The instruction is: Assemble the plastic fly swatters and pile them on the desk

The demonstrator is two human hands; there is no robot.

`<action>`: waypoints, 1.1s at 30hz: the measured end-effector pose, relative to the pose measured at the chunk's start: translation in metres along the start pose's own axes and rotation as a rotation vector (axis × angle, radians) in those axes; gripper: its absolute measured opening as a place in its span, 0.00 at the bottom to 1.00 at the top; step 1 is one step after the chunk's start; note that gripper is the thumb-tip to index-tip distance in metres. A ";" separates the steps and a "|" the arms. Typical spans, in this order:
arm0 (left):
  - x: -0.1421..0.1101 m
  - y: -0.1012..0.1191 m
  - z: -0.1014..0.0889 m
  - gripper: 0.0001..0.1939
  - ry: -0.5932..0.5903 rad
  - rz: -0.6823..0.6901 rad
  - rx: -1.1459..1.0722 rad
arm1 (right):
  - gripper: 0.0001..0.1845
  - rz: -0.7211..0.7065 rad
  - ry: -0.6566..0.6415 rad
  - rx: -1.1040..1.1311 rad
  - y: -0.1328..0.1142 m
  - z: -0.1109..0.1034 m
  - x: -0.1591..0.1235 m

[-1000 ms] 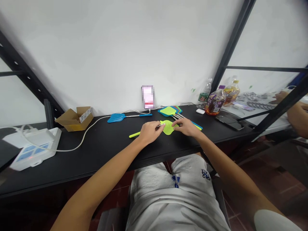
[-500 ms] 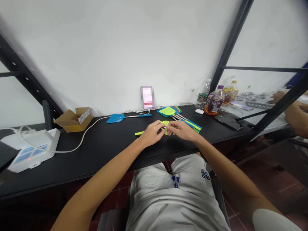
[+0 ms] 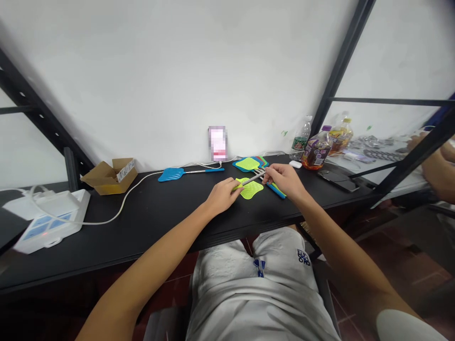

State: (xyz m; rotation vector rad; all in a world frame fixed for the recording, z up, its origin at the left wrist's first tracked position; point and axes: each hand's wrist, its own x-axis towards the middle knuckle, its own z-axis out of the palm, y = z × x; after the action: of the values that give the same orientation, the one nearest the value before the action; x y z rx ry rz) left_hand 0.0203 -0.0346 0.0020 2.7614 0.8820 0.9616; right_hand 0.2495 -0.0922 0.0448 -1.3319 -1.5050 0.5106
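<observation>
My left hand [image 3: 222, 195] is closed on the yellow-green handle of a thin metal rod [image 3: 253, 178]. The rod slants up to my right hand [image 3: 284, 179], whose fingers pinch its far end. A yellow-green perforated fly swatter head [image 3: 250, 189] lies on the black table beneath the rod. Just behind my hands is a pile of fly swatters [image 3: 247, 164] in yellow-green, blue, red and green, their handles fanning to the front right, partly hidden by my right hand. To the left, a blue fly swatter [image 3: 171, 174] lies flat with its handle pointing right.
A phone [image 3: 217, 143] leans on the wall with a cable plugged in. Left stand an open cardboard box [image 3: 110, 177] and a white power strip [image 3: 53, 225]. Bottles [image 3: 316, 150], a white case [image 3: 295, 164] and a dark phone [image 3: 337, 180] sit right. Another person's hand shows far right.
My hands have moved apart, the right one going right and up. The metal rod now spans the gap between them, and more of the yellow-green swatter head shows.
</observation>
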 end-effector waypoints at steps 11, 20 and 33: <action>0.001 -0.003 0.000 0.12 0.013 -0.023 0.033 | 0.21 -0.097 0.245 0.019 0.001 -0.023 0.002; 0.001 -0.016 0.004 0.11 -0.002 -0.149 0.092 | 0.20 -0.021 0.423 0.217 0.000 -0.069 0.008; 0.002 -0.021 0.002 0.05 -0.079 -0.337 0.213 | 0.14 0.075 0.212 0.171 0.010 -0.052 0.012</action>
State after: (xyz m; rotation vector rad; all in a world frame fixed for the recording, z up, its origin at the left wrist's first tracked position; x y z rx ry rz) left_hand 0.0125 -0.0159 -0.0044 2.6618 1.4510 0.7320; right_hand 0.3011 -0.0937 0.0622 -1.2697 -1.2149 0.5168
